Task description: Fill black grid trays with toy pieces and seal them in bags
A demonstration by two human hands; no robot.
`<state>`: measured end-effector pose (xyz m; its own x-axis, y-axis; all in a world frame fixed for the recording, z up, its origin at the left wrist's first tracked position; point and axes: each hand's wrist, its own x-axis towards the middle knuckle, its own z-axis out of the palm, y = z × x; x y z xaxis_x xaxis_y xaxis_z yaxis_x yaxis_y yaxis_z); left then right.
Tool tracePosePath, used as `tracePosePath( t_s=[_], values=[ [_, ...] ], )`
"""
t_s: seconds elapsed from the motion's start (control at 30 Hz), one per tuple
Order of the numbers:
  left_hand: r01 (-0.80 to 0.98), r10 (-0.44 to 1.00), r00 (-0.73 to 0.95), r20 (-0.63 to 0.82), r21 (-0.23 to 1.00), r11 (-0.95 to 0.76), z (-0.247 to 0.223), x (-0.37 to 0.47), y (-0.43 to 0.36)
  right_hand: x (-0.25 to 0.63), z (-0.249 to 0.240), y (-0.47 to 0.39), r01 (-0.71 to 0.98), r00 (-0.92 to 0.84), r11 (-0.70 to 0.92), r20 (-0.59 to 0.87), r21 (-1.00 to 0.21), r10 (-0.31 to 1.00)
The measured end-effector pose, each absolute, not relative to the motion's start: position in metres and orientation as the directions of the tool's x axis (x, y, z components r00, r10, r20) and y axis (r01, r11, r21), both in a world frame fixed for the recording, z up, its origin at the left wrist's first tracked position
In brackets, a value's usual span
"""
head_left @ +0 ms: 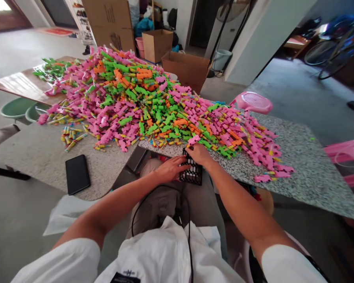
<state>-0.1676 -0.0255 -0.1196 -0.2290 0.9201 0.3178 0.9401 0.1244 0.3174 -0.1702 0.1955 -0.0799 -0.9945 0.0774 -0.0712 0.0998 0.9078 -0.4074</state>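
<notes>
A black lattice tray [196, 176] rests over the lap at the edge of the speckled table. My left hand [171, 168] lies across the tray's left side, its fingers spread over the openings. At the tray's top edge, my right hand [200, 154] has its fingers bent together beside a small pink toy [194, 139]; whether it grips the toy or the tray is too small to tell. Beyond both hands rises a large heap of pink, green and orange plastic toys [162, 114] with yellow-banded sticks.
A black phone or case [78, 174] lies on the left tabletop [35, 157]. Loose yellow sticks [72, 137] are near it. A pink stool [253, 103] stands behind the right table [309, 173]. Open cardboard boxes [186, 70] are behind the heap.
</notes>
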Motion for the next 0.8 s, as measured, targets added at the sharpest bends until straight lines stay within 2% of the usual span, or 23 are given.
tracePosePath(
  t_s=[0.2,0.33,0.47,0.5,0.57,0.67,0.73,0.8],
  values=[
    [0.929,0.919,-0.235,0.318,0.352,0.116,-0.123,-0.170,-0.025,-0.173,-0.082,0.190,0.063,-0.998,0.923,-0.012,-0.379,0.063],
    [0.918,0.909,-0.264,0.323,0.374,0.134,-0.130,-0.171,-0.024,-0.177,-0.078,0.183,0.053,-0.998,0.919,-0.045,-0.391,0.039],
    [0.918,0.903,-0.287,0.321,0.361,0.163,-0.131,-0.173,-0.024,-0.173,-0.069,0.199,0.062,-0.998,0.870,-0.058,-0.489,0.039],
    [0.918,0.902,-0.291,0.320,0.358,0.169,-0.131,-0.174,-0.024,-0.169,-0.065,0.211,0.091,-0.996,0.854,-0.030,-0.512,0.089],
    [0.919,0.897,-0.297,0.328,0.352,0.175,-0.130,-0.175,-0.024,-0.159,-0.057,0.246,0.237,-0.953,0.841,0.051,-0.487,0.298],
    [0.918,0.887,-0.309,0.344,0.353,0.183,-0.132,-0.176,-0.024,-0.140,-0.047,0.310,0.559,-0.784,0.763,0.092,-0.325,0.614],
    [0.913,0.879,-0.323,0.349,0.361,0.192,-0.135,-0.177,-0.024,-0.127,-0.045,0.344,0.679,-0.707,0.695,0.046,-0.238,0.706],
    [0.910,0.875,-0.331,0.354,0.366,0.197,-0.137,-0.177,-0.024,-0.116,-0.047,0.363,0.722,-0.675,0.661,0.000,-0.204,0.738]
  ],
)
